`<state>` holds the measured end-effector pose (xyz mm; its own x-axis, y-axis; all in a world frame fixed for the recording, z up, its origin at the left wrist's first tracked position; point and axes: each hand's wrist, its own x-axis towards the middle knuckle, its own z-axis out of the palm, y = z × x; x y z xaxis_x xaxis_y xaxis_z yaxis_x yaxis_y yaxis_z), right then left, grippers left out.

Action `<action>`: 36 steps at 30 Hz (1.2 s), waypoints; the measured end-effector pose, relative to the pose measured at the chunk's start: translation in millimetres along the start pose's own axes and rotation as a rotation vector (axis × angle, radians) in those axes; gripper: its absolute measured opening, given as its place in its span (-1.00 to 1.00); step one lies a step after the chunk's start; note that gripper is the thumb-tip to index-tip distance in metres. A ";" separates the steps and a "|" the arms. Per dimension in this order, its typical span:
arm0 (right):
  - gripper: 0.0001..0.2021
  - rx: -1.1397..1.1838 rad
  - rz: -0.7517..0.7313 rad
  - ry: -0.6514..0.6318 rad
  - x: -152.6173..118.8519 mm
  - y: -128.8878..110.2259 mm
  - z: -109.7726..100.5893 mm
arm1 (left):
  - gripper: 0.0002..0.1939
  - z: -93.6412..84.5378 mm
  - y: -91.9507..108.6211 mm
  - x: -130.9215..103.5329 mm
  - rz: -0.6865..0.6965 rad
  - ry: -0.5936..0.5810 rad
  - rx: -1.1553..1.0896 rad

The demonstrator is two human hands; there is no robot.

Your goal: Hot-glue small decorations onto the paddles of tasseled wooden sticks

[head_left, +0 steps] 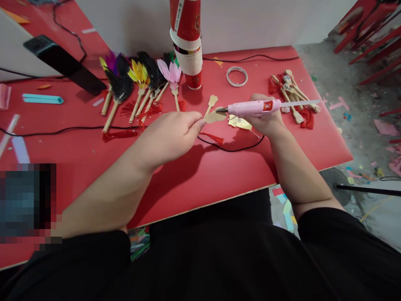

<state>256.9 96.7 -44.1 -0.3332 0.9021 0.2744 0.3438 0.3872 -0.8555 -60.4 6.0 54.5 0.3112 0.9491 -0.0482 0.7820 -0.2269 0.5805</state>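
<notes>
Between the thumb and fingers of my left hand (175, 136) is a flat, pale wooden piece (215, 116) with a rounded outline. My right hand (266, 119) is wrapped round a pink hot glue gun (253, 108); a clear glue stick (302, 103) sticks out of its back end. The metal nozzle (222, 110) is at the face of the wooden piece; whether it touches, I cannot tell. Just behind lies a small wooden piece with a lobed head (211, 101). A yellowish packet (239, 122) and a red tassel (214, 138) lie below the glue gun.
Feather-topped wooden sticks (139, 79) lie at the back left, near stacked paper cups (191, 62). A tape roll (237, 77) and tasselled wooden sticks (293, 94) are on the right. A black cable (232, 149) crosses the red table (200, 188). A dark upright object (65, 65) stands left.
</notes>
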 end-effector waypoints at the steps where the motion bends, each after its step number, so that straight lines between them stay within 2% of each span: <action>1: -0.23 -0.001 -0.002 -0.006 -0.3 0.6 0.1 | -0.58 0.8 0.1 -0.5 0.006 0.014 0.015; 5: -0.24 0.001 -0.001 -0.033 -0.5 0.0 -2.2 | -0.61 2.3 2.8 -3.4 0.027 0.071 0.073; 11: -0.23 -0.036 -0.005 -0.007 -0.4 -5.9 -1.4 | -0.64 1.0 8.1 -8.8 0.026 0.090 0.126; 21: -0.23 -0.027 0.006 0.044 -0.3 -6.8 6.2 | -0.65 -1.1 10.7 -11.2 0.006 0.094 -0.037; 31: -0.28 -0.050 -0.001 0.125 -0.6 -2.7 11.9 | -0.65 -0.4 9.8 -10.6 0.012 0.119 0.087; 36: -0.39 -0.059 -0.044 0.261 2.9 5.6 5.0 | -0.64 -6.1 13.8 -14.6 0.047 0.142 0.106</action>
<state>253.5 100.6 -50.3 -0.1137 0.8997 0.4214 0.3869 0.4307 -0.8153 -57.5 -9.7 68.2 0.2750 0.9566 0.0968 0.8232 -0.2863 0.4904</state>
